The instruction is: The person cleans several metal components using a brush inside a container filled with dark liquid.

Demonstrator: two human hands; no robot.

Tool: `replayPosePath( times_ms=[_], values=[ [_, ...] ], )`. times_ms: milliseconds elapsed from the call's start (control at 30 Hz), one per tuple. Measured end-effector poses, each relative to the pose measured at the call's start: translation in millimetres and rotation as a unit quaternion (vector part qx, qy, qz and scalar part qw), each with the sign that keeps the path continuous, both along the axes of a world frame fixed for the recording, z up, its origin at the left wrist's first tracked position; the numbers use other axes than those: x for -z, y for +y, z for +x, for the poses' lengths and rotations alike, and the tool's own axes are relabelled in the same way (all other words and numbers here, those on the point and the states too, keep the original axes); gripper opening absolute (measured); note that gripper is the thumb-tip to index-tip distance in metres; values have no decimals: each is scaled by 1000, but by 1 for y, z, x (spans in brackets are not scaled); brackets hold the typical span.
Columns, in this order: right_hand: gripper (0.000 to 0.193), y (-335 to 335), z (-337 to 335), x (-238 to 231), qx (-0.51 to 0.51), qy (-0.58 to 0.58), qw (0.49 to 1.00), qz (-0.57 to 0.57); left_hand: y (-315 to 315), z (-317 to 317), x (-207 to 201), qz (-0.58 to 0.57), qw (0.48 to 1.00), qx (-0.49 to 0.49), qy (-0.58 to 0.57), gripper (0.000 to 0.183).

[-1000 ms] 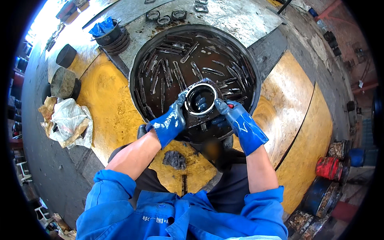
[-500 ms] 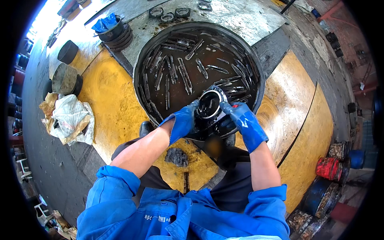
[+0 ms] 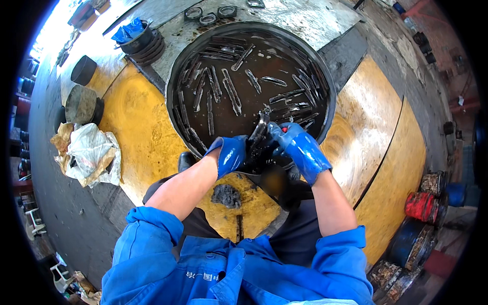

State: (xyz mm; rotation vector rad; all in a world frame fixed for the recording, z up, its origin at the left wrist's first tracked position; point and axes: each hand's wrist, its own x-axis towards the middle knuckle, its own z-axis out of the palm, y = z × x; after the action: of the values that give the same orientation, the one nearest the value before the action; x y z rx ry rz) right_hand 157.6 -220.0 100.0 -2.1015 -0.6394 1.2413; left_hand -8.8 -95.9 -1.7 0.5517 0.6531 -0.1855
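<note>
My left hand point(image 3: 234, 153), in a blue rubber glove, grips a wet, dark metal block with a round bore point(image 3: 260, 130). The block is tilted edge-on over the near rim of a large round pan point(image 3: 331, 109), and its bore is turned from view. Beside it, my right hand point(image 3: 301, 148), gloved likewise, is closed with a small red thing point(image 3: 284, 129) showing between the fingers; the rest of that thing is hidden. Brown liquid point(image 3: 239, 119) fills the pan, with several dark, slim metal strips point(image 3: 231, 91) lying in it.
Several similar ring blocks point(image 3: 208, 19) sit beyond the pan. At left are a pot with blue plastic point(image 3: 137, 41), round metal tins point(image 3: 81, 103) and a white plastic bag point(image 3: 91, 150). A dark grey rag point(image 3: 226, 196) lies between my legs. Paint cans point(image 3: 422, 206) stand at right.
The block has turned from showing its round bore to edge-on. My right hand has shifted slightly left, and my left hand now sits lower beside the block.
</note>
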Motion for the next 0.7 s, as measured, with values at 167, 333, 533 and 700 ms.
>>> replayPosePath(
  times_ms=[167, 333, 533, 700],
  values=[
    [41, -9, 32, 70, 44, -50, 994, 84, 10, 3, 2, -47, 999, -10, 16, 23],
    [25, -4, 10, 72, -187, -220, 957, 33, 27, 9, 8, -184, 981, -35, 61, 21],
    [23, -17, 16, 40, -300, -281, 906, 104, 39, 18, 10, -348, 924, -87, 136, 20],
    [16, -39, 24, 12, -194, -374, 855, 302, 45, 26, 11, -393, 899, -104, 164, 18]
  ],
)
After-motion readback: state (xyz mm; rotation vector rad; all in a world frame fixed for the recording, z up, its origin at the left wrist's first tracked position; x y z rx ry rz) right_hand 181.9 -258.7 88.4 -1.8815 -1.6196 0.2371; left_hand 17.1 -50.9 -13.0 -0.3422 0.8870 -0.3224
